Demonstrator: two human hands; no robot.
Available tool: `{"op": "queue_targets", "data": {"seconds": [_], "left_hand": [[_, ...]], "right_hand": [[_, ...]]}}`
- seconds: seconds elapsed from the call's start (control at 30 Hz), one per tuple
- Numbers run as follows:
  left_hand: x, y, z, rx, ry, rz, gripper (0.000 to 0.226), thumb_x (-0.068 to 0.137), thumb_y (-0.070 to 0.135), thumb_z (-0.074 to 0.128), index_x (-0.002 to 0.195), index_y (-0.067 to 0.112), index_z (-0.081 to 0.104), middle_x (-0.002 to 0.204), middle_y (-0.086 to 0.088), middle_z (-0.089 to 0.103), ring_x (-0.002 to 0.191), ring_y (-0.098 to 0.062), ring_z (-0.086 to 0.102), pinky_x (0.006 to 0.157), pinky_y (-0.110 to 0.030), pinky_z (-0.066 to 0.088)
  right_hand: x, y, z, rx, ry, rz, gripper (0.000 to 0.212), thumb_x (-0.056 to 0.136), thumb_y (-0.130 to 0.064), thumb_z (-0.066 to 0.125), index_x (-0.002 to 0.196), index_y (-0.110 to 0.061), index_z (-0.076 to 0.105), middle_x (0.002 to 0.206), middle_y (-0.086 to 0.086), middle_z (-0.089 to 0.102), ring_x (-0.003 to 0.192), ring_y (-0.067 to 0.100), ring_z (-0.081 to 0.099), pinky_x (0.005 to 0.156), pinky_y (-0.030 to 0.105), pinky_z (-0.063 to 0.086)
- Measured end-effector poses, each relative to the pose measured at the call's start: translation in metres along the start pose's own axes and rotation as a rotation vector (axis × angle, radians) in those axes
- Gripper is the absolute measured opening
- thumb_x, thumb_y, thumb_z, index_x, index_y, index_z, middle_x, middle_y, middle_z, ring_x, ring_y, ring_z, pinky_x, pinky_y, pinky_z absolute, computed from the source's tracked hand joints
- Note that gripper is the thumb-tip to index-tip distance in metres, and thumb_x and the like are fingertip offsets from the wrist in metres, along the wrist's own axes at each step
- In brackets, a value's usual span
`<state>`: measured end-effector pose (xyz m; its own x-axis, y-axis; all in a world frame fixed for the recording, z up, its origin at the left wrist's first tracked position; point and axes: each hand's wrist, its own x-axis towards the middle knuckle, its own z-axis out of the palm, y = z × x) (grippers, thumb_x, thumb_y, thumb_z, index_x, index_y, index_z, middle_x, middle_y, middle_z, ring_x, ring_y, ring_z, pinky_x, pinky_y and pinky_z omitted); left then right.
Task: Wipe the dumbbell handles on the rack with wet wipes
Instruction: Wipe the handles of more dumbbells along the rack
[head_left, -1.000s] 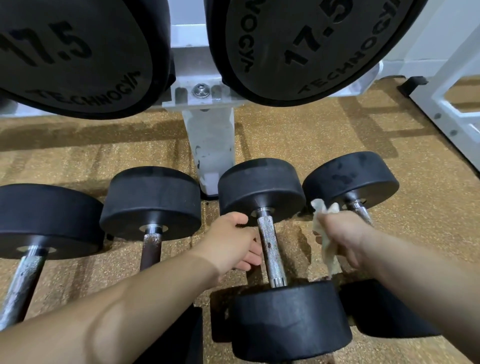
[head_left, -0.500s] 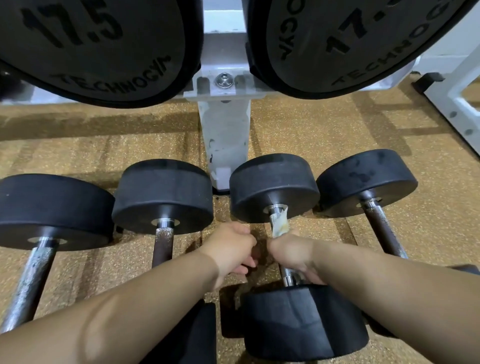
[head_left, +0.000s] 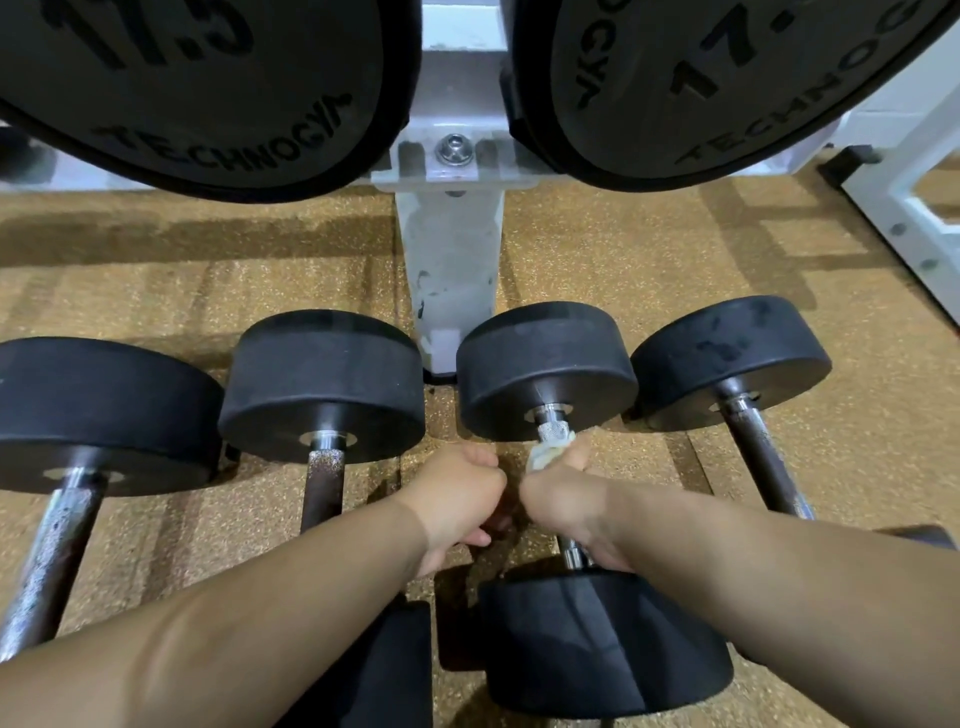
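wipe's on the third handle, and the bar runs straight away from me

quick note from the remote seat. the dumbbell (head_left: 545, 364) i'm working is third from the left in the low row, right in front of the hands. its handle (head_left: 553, 430) runs near-to-far: one black head close to me, the other up by the white rack post (head_left: 452, 270). so any stroke has to go along that line, forward and back, not sideways.

the right hand (head_left: 566, 499) is the one on it. fingers are wrapped round the middle of the handle with the wipe (head_left: 543, 457) bunched inside, and a white corner pokes out the far end of the fist. a short bit of knurled steel shows beyond it, and a short bit of bare bar shows below the wrist. the left hand (head_left: 457, 499) sits just beside it, left of the bar, fingers curled under. i see nothing in it and can't tell if it touches the bar.

my guess: the far stub is the closest uncovered bit, so slide forward first, then drag back toward the near head.

room is tight-ish. the far-right bar (head_left: 763, 467) is near the right forearm, and the rusty bar (head_left: 322, 483) is near the left hand. two big 17.5 heads (head_left: 208, 78) hang on the tier overhead. the floor (head_left: 623, 270) is speckled tan rubber and looks grippy. round heads could roll anyway, so i'd keep the push light.
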<state>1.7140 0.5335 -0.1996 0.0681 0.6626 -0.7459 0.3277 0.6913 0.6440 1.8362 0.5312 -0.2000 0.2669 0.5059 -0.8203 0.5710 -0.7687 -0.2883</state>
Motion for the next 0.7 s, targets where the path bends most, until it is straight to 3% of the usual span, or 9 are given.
{"op": "queue_targets", "data": {"seconds": [0.07,0.17,0.23,0.33,0.4,0.5,0.57,0.63,0.7], "left_hand": [[0.000,-0.001,0.000,-0.003,-0.006,-0.005,0.038,0.099,0.011,0.048,0.134,0.021,0.060,0.115,-0.009,0.070,0.092,-0.021,0.074,0.080,-0.040,0.064],[0.000,-0.005,0.001,-0.031,-0.039,-0.036,0.038,0.099,0.009,0.051,0.135,0.017,0.056,0.103,-0.011,0.076,0.087,-0.021,0.075,0.081,-0.040,0.064],[-0.002,-0.006,0.000,-0.046,-0.049,-0.051,0.035,0.099,0.008,0.053,0.133,0.019,0.054,0.099,-0.010,0.078,0.086,-0.020,0.074,0.082,-0.041,0.063],[-0.003,-0.004,-0.004,-0.068,-0.049,-0.043,0.032,0.099,0.007,0.052,0.128,0.020,0.055,0.101,-0.011,0.077,0.086,-0.020,0.073,0.081,-0.037,0.062],[-0.001,-0.003,-0.004,-0.073,-0.030,-0.039,0.031,0.099,0.006,0.052,0.126,0.020,0.057,0.103,-0.011,0.075,0.086,-0.019,0.072,0.078,-0.034,0.062],[0.000,-0.003,0.000,0.013,0.010,0.019,0.031,0.096,0.006,0.054,0.120,0.022,0.064,0.114,-0.006,0.068,0.101,-0.021,0.068,0.085,-0.036,0.062],[0.001,-0.005,0.006,0.139,0.025,0.186,0.043,0.092,0.004,0.056,0.129,0.026,0.060,0.122,0.002,0.062,0.106,-0.012,0.062,0.090,-0.029,0.057],[-0.001,-0.001,0.007,0.337,0.048,0.486,0.057,0.087,0.005,0.060,0.138,0.031,0.054,0.133,0.011,0.051,0.111,-0.003,0.056,0.090,-0.021,0.051],[-0.003,0.005,0.007,0.499,0.017,0.761,0.075,0.083,0.009,0.068,0.148,0.037,0.045,0.144,0.022,0.039,0.128,-0.002,0.048,0.098,-0.021,0.046]], "right_hand": [[-0.002,-0.005,-0.005,0.027,-0.038,-0.005,0.100,0.099,-0.038,0.053,0.161,-0.023,-0.025,0.170,0.016,0.018,0.152,0.041,0.024,0.121,0.052,0.027],[0.009,-0.027,-0.024,0.350,-0.048,0.003,0.069,0.097,-0.027,0.052,0.159,-0.010,0.026,0.154,0.015,0.044,0.124,0.033,0.048,0.101,0.040,0.040],[0.026,-0.029,-0.030,0.422,-0.093,0.003,0.062,0.090,-0.029,0.053,0.148,-0.009,0.045,0.147,0.012,0.051,0.123,0.034,0.053,0.107,0.041,0.041],[0.048,-0.017,-0.028,0.276,-0.066,-0.017,0.073,0.078,-0.036,0.048,0.144,-0.007,0.047,0.138,0.021,0.057,0.121,0.045,0.056,0.108,0.050,0.045],[0.019,-0.010,-0.028,0.064,-0.131,-0.108,0.057,0.094,-0.024,0.050,0.145,0.001,0.045,0.131,0.022,0.058,0.123,0.047,0.056,0.098,0.038,0.046],[0.000,0.008,-0.029,-0.094,-0.124,-0.111,0.042,0.096,-0.020,0.055,0.136,-0.008,0.047,0.105,0.009,0.059,0.092,0.024,0.061,0.071,0.030,0.049],[-0.012,0.010,-0.037,-0.180,-0.188,-0.165,0.015,0.101,-0.016,0.048,0.112,-0.011,0.056,0.087,0.003,0.053,0.074,0.014,0.049,0.060,0.025,0.041],[-0.017,0.008,-0.054,-0.252,-0.228,-0.217,0.022,0.109,-0.016,0.038,0.093,-0.016,0.054,0.078,-0.001,0.046,0.065,0.010,0.041,0.055,0.021,0.039],[-0.031,0.002,-0.068,-0.331,-0.226,-0.302,0.033,0.111,-0.017,0.037,0.082,-0.022,0.050,0.080,-0.002,0.048,0.063,0.006,0.041,0.055,0.014,0.038]]}}
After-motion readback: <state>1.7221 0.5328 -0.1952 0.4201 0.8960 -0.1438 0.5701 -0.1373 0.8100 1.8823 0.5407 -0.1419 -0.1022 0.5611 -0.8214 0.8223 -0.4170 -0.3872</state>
